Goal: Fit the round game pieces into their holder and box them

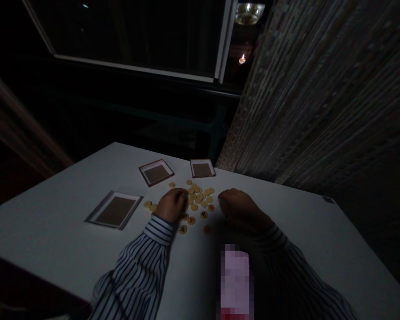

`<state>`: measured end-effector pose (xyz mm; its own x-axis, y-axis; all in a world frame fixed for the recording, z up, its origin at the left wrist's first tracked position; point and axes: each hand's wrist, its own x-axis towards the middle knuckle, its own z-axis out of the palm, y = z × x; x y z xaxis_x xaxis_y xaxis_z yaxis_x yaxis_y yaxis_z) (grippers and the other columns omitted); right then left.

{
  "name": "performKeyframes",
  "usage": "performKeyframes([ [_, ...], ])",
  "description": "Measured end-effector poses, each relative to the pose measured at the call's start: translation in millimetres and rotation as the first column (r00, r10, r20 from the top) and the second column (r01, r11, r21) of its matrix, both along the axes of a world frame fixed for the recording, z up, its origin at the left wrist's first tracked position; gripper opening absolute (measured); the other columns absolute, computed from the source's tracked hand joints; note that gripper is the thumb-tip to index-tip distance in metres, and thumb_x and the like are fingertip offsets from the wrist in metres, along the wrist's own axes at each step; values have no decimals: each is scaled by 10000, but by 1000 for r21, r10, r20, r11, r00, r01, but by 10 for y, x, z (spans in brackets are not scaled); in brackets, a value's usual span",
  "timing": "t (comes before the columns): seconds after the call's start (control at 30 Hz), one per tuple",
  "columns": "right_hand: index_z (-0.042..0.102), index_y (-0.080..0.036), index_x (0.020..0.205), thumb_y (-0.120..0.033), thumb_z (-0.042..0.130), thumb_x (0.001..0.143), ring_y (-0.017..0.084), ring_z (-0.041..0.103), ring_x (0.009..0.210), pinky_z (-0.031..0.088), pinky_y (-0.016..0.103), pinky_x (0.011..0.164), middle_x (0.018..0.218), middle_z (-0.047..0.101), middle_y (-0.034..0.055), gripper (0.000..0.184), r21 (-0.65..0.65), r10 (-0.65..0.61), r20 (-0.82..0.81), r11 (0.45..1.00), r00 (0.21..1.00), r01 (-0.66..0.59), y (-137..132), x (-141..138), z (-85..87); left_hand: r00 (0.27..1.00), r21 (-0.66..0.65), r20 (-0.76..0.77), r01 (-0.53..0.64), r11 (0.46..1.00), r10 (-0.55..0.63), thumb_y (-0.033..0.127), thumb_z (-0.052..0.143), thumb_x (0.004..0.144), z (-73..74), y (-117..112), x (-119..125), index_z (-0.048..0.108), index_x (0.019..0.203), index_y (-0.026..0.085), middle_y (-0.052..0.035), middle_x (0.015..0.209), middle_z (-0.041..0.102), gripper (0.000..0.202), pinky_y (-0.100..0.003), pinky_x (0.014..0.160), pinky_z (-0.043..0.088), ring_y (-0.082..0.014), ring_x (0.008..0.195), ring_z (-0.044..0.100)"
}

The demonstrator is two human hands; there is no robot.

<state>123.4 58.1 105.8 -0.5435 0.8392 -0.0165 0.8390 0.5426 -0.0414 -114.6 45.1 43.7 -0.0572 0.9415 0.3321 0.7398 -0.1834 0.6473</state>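
Loose round xiangqi pieces (200, 198) lie in a cluster on the white table (193, 275). Several nearer ones, such as one piece (183, 229), show red or black characters; most of the others look plain. At the left side of the cluster is my left hand (170, 206), fingers curled down among the pieces. My right hand (242, 208) is closed at the cluster's right edge, its fingertips turned under and in shadow. What either hand holds, if anything, is hidden. A few pieces (150, 206) lie left of my left hand.
Three shallow open boxes or lids stand around the pieces: a left one (140, 213), a back one (156, 173) and a back right one (202, 169). A blurred-out pink object (236, 280) is at the near edge. A string curtain (306, 89) hangs at the right.
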Motion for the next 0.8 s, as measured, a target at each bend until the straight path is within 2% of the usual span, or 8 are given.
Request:
performKeyframes([
  [0.17, 572, -170, 1073, -253, 437, 848, 194, 533, 1018, 374, 293, 865, 1075, 625, 82, 276, -31, 51, 31, 998, 998, -50, 130, -312, -14, 994, -6, -111, 23, 1000, -23, 236, 424, 833, -33, -37, 97, 608, 1031, 162, -87, 1027, 655, 280, -318, 869, 459, -189, 963, 602],
  [0.37, 555, -190, 1075, -243, 456, 824, 214, 525, 1009, 391, 310, 827, 1094, 615, 75, 275, 2, 40, 52, 999, 998, -41, 191, -581, -145, 994, 7, -108, 7, 1000, -7, 208, 432, 827, -55, -23, 100, 594, 1045, 170, -84, 1029, 656, 275, -327, 864, 462, -196, 953, 603],
  [0.5, 545, -187, 1084, -250, 451, 827, 222, 519, 1007, 392, 316, 817, 1102, 610, 77, 280, 16, 65, 62, 998, 996, -67, 224, -647, -205, 992, 14, -122, 0, 1000, 2, 204, 421, 833, -75, -29, 130, 579, 1055, 164, -87, 1031, 652, 275, -328, 865, 459, -200, 960, 596],
  [0.67, 547, -185, 1071, -253, 442, 838, 217, 525, 991, 392, 314, 810, 1081, 615, 81, 264, 3, 87, 99, 996, 991, -88, 269, -678, -229, 977, 13, -210, 52, 999, -48, 176, 426, 829, -115, -48, 206, 574, 1030, 168, -89, 1009, 651, 249, -338, 854, 455, -201, 944, 593],
  [0.8, 556, -183, 1050, -257, 442, 840, 219, 534, 980, 394, 310, 800, 1061, 621, 81, 250, -9, 93, 122, 996, 988, -93, 297, -698, -236, 976, -9, -219, 23, 1000, -25, 155, 430, 821, -137, -39, 212, 562, 1048, 159, -90, 1011, 649, 263, -334, 843, 456, -202, 944, 591],
])
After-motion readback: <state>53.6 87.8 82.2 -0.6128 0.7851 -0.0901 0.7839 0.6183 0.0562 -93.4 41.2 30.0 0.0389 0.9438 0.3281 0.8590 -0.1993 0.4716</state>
